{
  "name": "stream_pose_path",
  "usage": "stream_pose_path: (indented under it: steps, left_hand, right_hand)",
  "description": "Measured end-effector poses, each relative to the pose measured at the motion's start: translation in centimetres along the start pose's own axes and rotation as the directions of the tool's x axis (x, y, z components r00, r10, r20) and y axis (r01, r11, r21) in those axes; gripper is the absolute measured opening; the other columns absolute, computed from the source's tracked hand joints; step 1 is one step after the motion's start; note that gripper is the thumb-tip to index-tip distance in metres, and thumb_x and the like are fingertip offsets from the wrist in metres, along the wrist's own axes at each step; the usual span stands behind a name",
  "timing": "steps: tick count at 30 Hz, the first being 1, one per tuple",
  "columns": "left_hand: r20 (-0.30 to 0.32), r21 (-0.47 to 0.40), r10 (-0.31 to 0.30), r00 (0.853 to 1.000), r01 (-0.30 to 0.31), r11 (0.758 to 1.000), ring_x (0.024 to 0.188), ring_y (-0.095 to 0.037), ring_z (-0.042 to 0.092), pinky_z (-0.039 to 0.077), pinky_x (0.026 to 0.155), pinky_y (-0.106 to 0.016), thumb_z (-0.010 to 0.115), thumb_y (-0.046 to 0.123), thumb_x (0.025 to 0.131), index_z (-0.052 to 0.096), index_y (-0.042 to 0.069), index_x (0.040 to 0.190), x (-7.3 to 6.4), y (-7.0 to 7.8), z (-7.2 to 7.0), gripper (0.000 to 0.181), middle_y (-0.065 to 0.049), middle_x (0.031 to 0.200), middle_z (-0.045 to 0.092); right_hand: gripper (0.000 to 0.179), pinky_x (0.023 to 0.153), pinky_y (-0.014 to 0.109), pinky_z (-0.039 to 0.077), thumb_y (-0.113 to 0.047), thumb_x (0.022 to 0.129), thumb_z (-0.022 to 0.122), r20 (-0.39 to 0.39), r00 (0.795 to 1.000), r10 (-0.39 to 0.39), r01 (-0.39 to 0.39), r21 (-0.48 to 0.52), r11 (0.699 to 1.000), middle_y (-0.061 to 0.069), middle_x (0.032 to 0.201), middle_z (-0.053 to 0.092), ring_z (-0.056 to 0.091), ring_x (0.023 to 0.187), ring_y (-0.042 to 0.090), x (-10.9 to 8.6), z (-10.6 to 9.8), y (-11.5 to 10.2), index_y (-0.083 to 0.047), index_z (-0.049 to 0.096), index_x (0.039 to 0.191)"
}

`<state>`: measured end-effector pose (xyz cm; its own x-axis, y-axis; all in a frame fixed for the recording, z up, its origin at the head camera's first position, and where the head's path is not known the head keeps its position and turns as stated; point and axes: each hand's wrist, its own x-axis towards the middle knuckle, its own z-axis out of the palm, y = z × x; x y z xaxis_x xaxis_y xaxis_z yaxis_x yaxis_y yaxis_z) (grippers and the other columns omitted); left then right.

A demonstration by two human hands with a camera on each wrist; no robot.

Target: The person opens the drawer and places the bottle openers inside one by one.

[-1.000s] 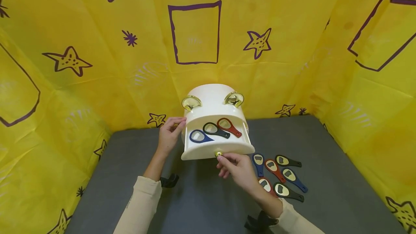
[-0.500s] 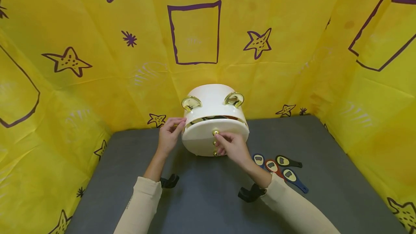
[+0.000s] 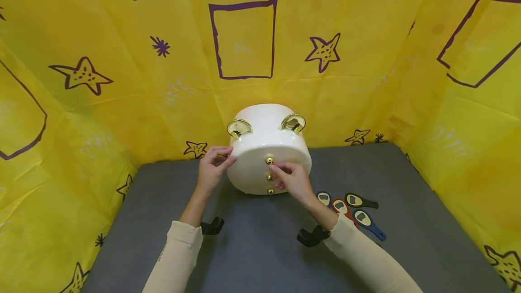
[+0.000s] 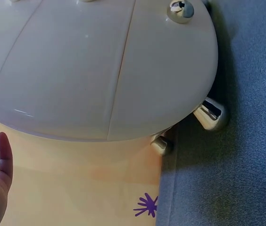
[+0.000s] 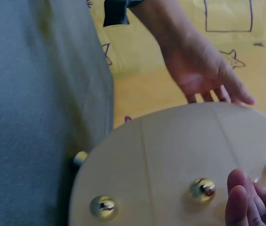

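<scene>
A small white drawer cabinet with a rounded front stands at the back of the table, all its drawers pushed in. Three gold knobs run down its front; the top knob belongs to the upper drawer. My left hand touches the cabinet's left side with nearly straight fingers, also visible in the right wrist view. Just below the top knob are the fingertips of my right hand. In the right wrist view, the right thumb and fingers are apart, close beside that knob. The drawer's contents are hidden.
Several bottle openers lie right of the cabinet, among them a blue opener and a black opener; the right forearm hides others. Gold ear-shaped pieces rise from the cabinet top. Yellow patterned cloth walls the dark table.
The right hand has pushed the top drawer, with three bottle openers inside, back into the cabinet. Its fingertips have then slipped from the knob to just below it. The left hand stayed nearly still.
</scene>
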<state>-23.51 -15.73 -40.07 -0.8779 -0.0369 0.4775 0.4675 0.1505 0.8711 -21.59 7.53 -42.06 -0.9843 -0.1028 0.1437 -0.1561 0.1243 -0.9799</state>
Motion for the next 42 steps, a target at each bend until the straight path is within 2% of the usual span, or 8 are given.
stream_pose_path:
  steps: [6,11,15,20,25,31,37,42]
  left_hand:
    - [0.011,0.018,-0.009,1.0,0.009,1.0,0.094,-0.028,0.059,0.052,0.078,-0.014,0.075,-0.007,0.078,0.068,-0.013,0.107,-0.1,0.1,-0.1,0.03,-0.013,0.108,0.063]
    - [0.024,0.05,-0.001,1.0,-0.001,0.999,0.096,-0.013,0.059,0.051,0.079,-0.015,0.077,-0.008,0.076,0.068,-0.012,0.107,-0.2,0.2,-0.1,0.033,-0.024,0.111,0.061]
    - [0.026,0.073,0.03,0.999,-0.032,0.997,0.095,-0.004,0.056,0.049,0.08,-0.013,0.077,-0.007,0.076,0.068,-0.012,0.107,-0.3,0.4,0.0,0.033,-0.028,0.111,0.061]
    - [0.007,0.115,0.089,0.996,-0.089,0.989,0.094,-0.018,0.06,0.049,0.08,-0.013,0.078,-0.005,0.076,0.069,-0.011,0.105,-0.4,0.7,0.2,0.031,-0.029,0.109,0.063]
    - [-0.006,0.136,0.117,0.993,-0.115,0.984,0.091,-0.032,0.06,0.05,0.079,-0.014,0.078,-0.005,0.076,0.07,-0.011,0.104,-0.5,0.7,0.3,0.03,-0.029,0.108,0.064]
    - [-0.007,0.128,0.102,0.995,-0.1,0.987,0.086,-0.006,0.059,0.049,0.078,-0.013,0.078,-0.005,0.076,0.069,-0.012,0.104,-0.6,0.8,0.3,0.03,-0.029,0.108,0.064]
    - [-0.007,0.117,0.075,0.997,-0.074,0.99,0.095,-0.04,0.058,0.048,0.078,-0.01,0.077,-0.005,0.077,0.068,-0.013,0.105,-0.6,1.0,0.4,0.031,-0.03,0.11,0.063]
    - [-0.006,0.124,0.069,0.998,-0.068,0.99,0.089,-0.008,0.06,0.049,0.078,-0.013,0.077,-0.004,0.077,0.068,-0.013,0.106,-0.7,1.1,0.4,0.031,-0.031,0.11,0.062]
  right_hand:
    - [0.022,0.046,0.021,0.048,-0.015,0.091,0.068,-0.032,0.995,0.091,-0.093,-0.059,0.994,0.019,0.072,0.069,0.057,0.046,0.01,-0.6,0.0,2.5,0.007,0.073,0.094]
    - [0.026,0.046,0.023,0.05,-0.014,0.094,0.065,0.008,0.993,0.119,-0.119,-0.033,0.992,0.027,0.074,0.068,0.058,0.046,0.01,-0.7,0.7,3.6,0.011,0.07,0.099]
    - [0.028,0.048,0.026,0.052,-0.013,0.095,0.062,0.039,0.991,0.127,-0.127,-0.01,0.992,0.024,0.074,0.069,0.061,0.05,0.017,-1.0,1.2,2.7,0.015,0.068,0.096]
    - [0.029,0.05,0.025,0.053,-0.012,0.095,0.062,0.034,0.991,0.131,-0.131,0.006,0.991,0.03,0.078,0.068,0.063,0.051,0.021,-1.8,1.4,0.8,0.016,0.068,0.093]
    - [0.029,0.05,0.023,0.052,-0.011,0.095,0.062,0.041,0.992,0.121,-0.122,0.024,0.992,0.036,0.082,0.066,0.061,0.05,0.015,-2.0,1.4,0.8,0.017,0.067,0.093]
    - [0.029,0.051,0.025,0.054,-0.011,0.095,0.063,0.055,0.99,0.131,-0.132,0.024,0.991,0.037,0.085,0.066,0.061,0.05,0.014,-2.5,1.2,0.8,0.017,0.068,0.093]
    - [0.025,0.051,0.03,0.055,-0.008,0.094,0.063,0.07,0.991,0.113,-0.113,-0.01,0.994,0.036,0.083,0.067,0.061,0.05,0.016,-3.5,1.1,0.2,0.015,0.069,0.088]
    - [0.024,0.05,0.033,0.055,-0.012,0.093,0.065,0.089,0.991,0.101,-0.098,-0.034,0.995,0.033,0.08,0.068,0.06,0.049,0.015,-4.3,1.1,1.8,0.01,0.071,0.085]
